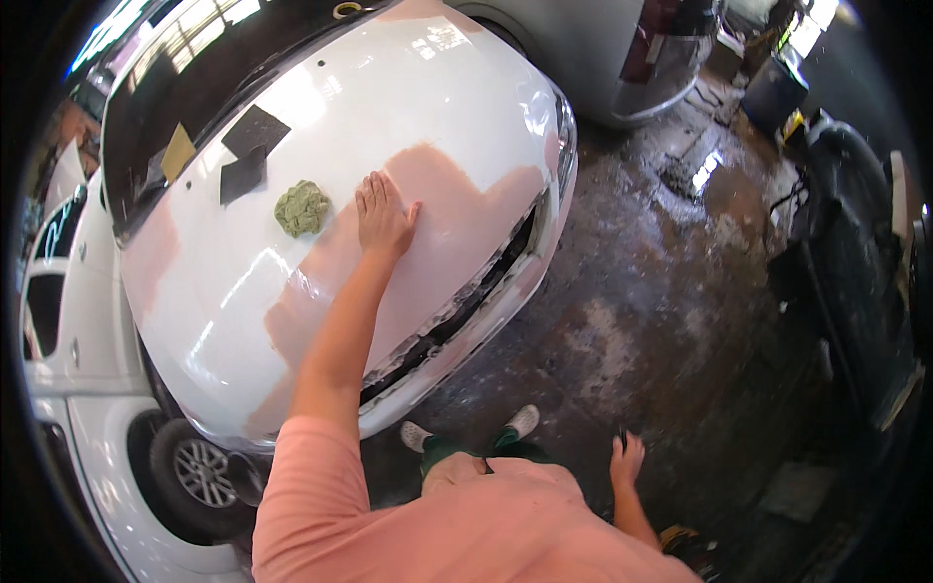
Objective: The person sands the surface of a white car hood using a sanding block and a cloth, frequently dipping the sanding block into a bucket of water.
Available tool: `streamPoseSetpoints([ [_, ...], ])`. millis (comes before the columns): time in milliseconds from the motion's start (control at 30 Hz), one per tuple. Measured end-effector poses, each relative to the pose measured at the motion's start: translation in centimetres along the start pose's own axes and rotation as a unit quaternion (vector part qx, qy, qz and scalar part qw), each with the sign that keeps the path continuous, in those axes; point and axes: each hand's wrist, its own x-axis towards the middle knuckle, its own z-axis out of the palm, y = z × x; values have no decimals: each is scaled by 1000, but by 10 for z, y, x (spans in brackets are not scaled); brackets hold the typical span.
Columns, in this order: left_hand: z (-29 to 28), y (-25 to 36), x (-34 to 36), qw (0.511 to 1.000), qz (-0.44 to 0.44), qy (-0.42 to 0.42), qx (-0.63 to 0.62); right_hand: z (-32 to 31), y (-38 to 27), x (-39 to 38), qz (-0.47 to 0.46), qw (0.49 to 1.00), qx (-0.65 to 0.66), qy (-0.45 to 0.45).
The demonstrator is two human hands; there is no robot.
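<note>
My left hand point(385, 219) lies flat on the white car hood point(233, 233), fingers stretched forward and thumb out to the side. It rests on a dull pinkish patch point(447, 204) that spreads across the front of the hood. Just left of the fingers sits a crumpled greenish wad point(302, 209), perhaps cloth or putty. Farther left are two dark sheets point(256, 132) that look like sandpaper. Low at my right side hangs my right hand point(628, 461), its fingers partly curled around a small dark thing point(622, 436) too small to name.
A tan sheet point(178, 153) leans near the windshield, and a tape roll point(347, 10) lies at the far end. Another white vehicle point(87, 428) stands on the left. A silver car point(588, 58) is at the back. Black car parts point(846, 262) lean along the right over stained floor point(632, 321).
</note>
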Motion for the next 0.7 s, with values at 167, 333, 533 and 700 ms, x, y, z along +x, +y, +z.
streamPoseSetpoints([
  [167,9,30,-8,999,-3,-1,-39,-82,108,-72,255,960,-112,-13],
  [333,6,43,-59,999,31,-4,-38,-97,119,-75,340,932,-122,22],
  [533,6,57,-94,997,71,-17,-37,-82,110,-49,220,972,-75,22],
  [700,2,64,-112,995,90,-36,-22,-76,91,-30,165,984,-67,23],
])
